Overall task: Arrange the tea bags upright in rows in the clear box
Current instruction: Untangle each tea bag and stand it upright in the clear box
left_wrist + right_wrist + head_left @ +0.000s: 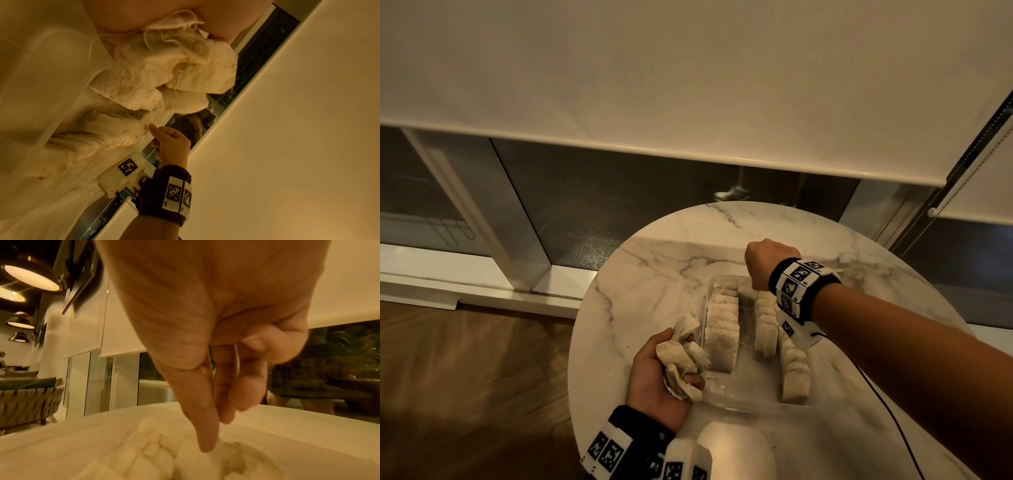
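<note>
A clear box (743, 406) sits on a round marble table (654, 281). Tea bags stand upright inside it in a left row (722, 329), a middle row (765, 330) and a right row (796, 373). My left hand (664, 373) is beside the box's near left corner, palm up, gripping a crumpled bunch of tea bags (683, 354) (185, 68). My right hand (760, 263) (216, 434) hangs over the far end of the middle row. Its thumb and fingertips point down and pinch the top of a tea bag (218, 457), which is blurred.
The table's round edge runs close on the left, above a wooden floor (465, 377). A black cable (887, 404) trails across the table on the right. A white blind (688, 85) and dark window glass lie beyond the table.
</note>
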{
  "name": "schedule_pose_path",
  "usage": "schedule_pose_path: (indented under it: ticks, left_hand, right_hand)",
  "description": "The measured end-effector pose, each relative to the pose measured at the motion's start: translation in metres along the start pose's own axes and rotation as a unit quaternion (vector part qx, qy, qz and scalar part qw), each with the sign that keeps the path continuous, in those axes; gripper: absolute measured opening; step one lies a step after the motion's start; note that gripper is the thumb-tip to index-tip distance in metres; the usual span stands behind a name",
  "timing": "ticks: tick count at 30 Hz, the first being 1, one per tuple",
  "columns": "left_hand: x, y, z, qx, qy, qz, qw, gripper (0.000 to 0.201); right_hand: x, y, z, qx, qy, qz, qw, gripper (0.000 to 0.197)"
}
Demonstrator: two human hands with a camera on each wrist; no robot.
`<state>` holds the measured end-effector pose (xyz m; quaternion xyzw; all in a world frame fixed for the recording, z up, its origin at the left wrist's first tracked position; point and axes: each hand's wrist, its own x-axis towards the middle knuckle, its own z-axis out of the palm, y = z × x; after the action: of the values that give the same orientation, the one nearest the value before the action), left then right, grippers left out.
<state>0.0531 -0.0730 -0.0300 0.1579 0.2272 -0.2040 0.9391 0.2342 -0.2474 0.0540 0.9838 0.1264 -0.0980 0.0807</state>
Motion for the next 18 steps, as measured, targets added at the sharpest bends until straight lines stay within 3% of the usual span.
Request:
schedule_pose_path:
  ticks: [8, 18]
  left_hand:
    - [-0.003, -0.001, 0.006, -0.003, -0.003, -0.013, 1.0, 0.033]
    - [-0.004, 0.0, 0.006, -0.001, 0.009, -0.01, 1.0, 0.033]
  right_hand:
    - [-0.004, 0.002, 0.009, 0.103, -0.124, -0.052, 0.986, 0.026]
    - [-0.003, 0.004, 0.024, 0.093, -0.142, -0.063, 0.984, 0.033]
